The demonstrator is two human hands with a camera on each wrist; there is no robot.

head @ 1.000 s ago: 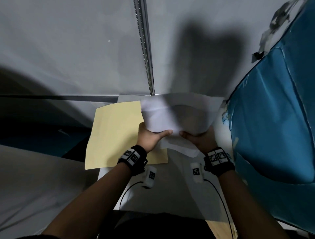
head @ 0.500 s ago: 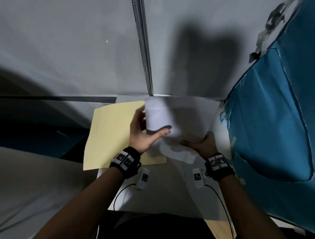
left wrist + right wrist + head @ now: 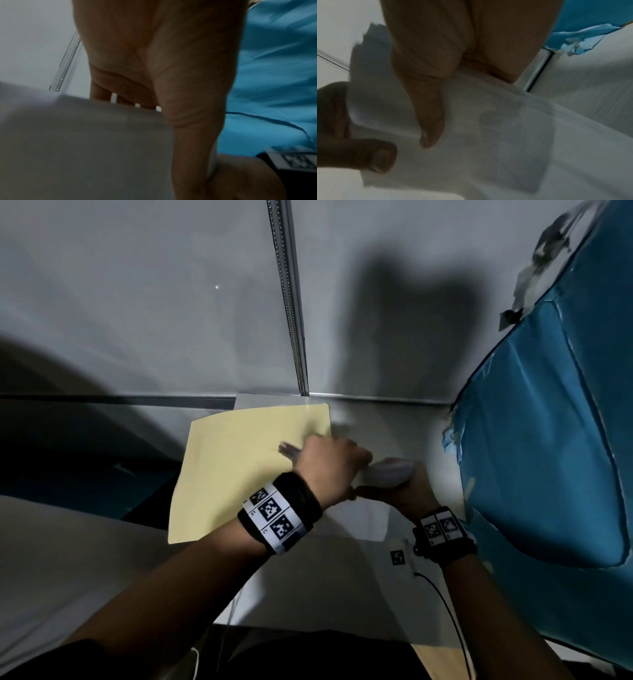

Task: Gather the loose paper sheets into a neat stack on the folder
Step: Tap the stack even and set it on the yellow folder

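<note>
The paper sheets [image 3: 388, 474] are off the table, bunched between both hands just right of the yellow folder [image 3: 239, 470], which lies flat with none of them on it yet. The left hand [image 3: 330, 465] hovers over the folder's right edge with its fingers curled behind the sheets and its thumb in front, pinching them; the right hand [image 3: 404, 494] grasps the same bundle from below, thumb pressed on the near face. The bundle looks curled and motion-blurred, so I judge a sheet could slide out of the pinch or crease. The folder also overhangs the table's [image 3: 342, 594] left edge, so weight set down there might tip it. Count: one folder, two hands, and several overlapping sheets, exact number unclear.
</note>
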